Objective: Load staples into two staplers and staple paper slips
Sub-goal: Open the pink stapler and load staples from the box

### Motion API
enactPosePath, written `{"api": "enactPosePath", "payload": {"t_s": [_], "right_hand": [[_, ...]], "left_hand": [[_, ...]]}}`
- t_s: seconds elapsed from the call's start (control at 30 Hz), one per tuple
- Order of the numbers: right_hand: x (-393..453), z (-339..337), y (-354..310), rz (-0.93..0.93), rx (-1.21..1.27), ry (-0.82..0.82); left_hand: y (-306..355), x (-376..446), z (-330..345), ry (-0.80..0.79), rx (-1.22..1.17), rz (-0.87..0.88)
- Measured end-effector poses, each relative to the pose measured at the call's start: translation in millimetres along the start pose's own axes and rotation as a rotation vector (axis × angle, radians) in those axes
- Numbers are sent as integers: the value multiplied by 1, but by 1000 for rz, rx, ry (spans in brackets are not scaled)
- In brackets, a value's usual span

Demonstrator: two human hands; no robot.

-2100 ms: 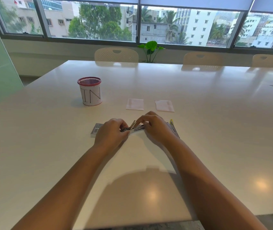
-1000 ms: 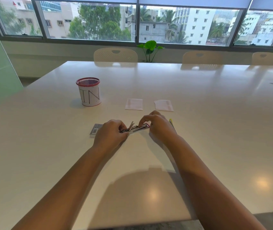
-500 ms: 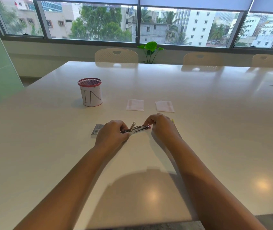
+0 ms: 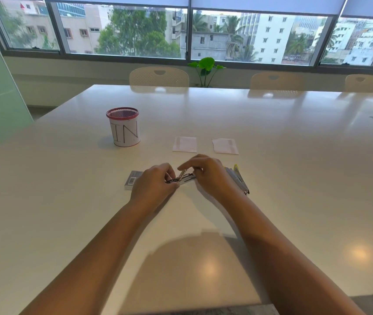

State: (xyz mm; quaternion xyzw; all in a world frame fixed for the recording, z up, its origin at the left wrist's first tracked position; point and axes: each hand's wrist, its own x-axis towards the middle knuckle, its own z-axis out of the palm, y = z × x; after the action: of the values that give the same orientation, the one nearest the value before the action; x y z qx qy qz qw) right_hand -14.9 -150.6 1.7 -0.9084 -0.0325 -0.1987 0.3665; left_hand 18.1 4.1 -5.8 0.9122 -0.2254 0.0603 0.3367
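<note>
Left hand (image 4: 156, 185) pinches the opened stapler (image 4: 184, 178); right hand (image 4: 210, 176) fingers at its tray. Steady it, seat staples straight.

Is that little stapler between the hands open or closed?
Open. The small stapler has a metal arm tilted up from its body, while the left hand grips its end and the right hand works over it.

worktop (image 4: 294, 178) white, glossy | red-rimmed cup (image 4: 124, 129) marked "IN", far left | three chairs (image 4: 159, 76) opposite | potted plant (image 4: 206, 69) by window
</note>
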Motion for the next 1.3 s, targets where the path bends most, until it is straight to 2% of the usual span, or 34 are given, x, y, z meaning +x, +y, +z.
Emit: {"api": "enactPosePath", "payload": {"t_s": [0.13, 0.23, 0.33, 0.43, 0.57, 0.73, 0.87, 1.0, 1.2, 1.3], "right_hand": [[1, -3, 9, 103, -134, 5], [1, -4, 9, 126, -118, 117], [3, -7, 12, 181, -97, 191], [2, -8, 16, 270, -155, 131], [2, -5, 17, 280, -225, -9], [1, -10, 15, 286, -158, -63], [3, -10, 11, 341, 34, 6], [3, -11, 3, 423, 526, 135], [1, -7, 0, 510, 690, 216], [3, -5, -1, 590, 936, 194]], "left_hand": [[0, 0, -2, -8, 4, 3], [0, 0, -3, -23, 21, 5], [0, 0, -9, -106, 195, -11], [-1, -2, -20, -181, 361, -70], [-2, -4, -28, -143, 456, -79], [5, -7, -28, -89, 407, -80], [8, -9, -28, -4, 299, -116], [13, -9, -27, 16, 281, -90], [14, -9, -20, 15, 176, -60], [14, -9, -16, 35, 126, -57]]}}
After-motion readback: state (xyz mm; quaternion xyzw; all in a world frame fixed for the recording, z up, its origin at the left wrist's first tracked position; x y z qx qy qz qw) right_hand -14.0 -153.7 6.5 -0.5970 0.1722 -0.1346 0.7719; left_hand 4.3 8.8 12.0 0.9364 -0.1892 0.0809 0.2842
